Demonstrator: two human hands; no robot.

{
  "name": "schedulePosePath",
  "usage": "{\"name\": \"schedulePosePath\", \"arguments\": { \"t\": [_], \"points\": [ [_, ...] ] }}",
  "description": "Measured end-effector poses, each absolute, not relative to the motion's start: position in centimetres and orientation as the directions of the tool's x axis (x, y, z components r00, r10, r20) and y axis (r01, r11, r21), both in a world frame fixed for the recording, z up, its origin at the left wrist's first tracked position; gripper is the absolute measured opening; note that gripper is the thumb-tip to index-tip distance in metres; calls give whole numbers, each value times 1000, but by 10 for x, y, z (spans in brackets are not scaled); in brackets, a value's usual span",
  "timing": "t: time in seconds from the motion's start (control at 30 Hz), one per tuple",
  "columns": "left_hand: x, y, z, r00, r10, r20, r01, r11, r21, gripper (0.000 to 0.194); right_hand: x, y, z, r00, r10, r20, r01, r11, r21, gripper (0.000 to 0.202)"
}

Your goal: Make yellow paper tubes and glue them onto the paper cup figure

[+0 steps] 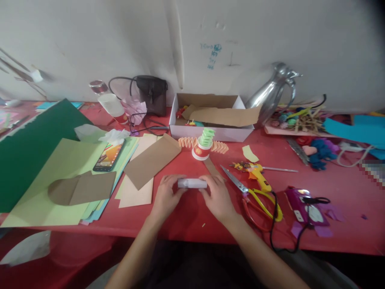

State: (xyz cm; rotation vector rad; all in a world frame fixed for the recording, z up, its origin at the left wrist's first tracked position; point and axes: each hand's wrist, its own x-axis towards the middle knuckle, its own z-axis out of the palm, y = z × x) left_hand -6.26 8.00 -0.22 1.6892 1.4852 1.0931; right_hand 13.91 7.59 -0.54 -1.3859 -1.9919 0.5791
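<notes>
OK, wht roll (192,183) held btwn both hands (167,194) (217,196).

Soft, hazy light glints on the metal jug (268,96).

At near mid of counter (186,222): cylinder (192,183) btwn L hand (169,193) & R hand (217,196), paper cup (201,153) just beyond it, box (210,134) farther back w/ bag (153,98) to its L & jug (269,94) to its R. L side: paper stack (60,168) w/ phone (110,155) on it & folded card (94,188) on same stack, nearer. R of R hand: scissors (236,179), glue gun (262,178) just beyond their handles, device (300,202) farther R, paper scrap (249,153) beyond gun.
</notes>
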Motion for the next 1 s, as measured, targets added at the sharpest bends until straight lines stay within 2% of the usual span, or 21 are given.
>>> {"name": "schedulePosePath", "arguments": {
  "t": [0.13,0.33,0.47,0.63,0.8,0.9,1.0],
  "points": [
    [-64,78,-6,44,985,166,487,-166,858,30,139,74,-8,-275,935,222,653,351,-671,34],
    [-67,75,-1,81,990,119,429,-142,892,26,140,73,1,-337,925,176,607,356,-710,39],
    [-67,72,6,80,986,145,445,-165,880,25,140,72,9,-360,924,131,579,332,-744,33],
    [-62,69,8,121,975,187,471,-222,853,30,138,72,5,-344,927,147,589,335,-735,30],
    [-64,70,7,88,981,172,475,-193,859,34,139,73,-5,-325,932,161,580,331,-745,27],
    [-64,69,4,73,986,152,467,-169,868,36,139,74,-11,-297,933,202,614,348,-708,31],
    [-63,69,1,65,985,157,493,-169,854,40,139,76,-14,-307,912,273,703,410,-581,30]
  ]
}}
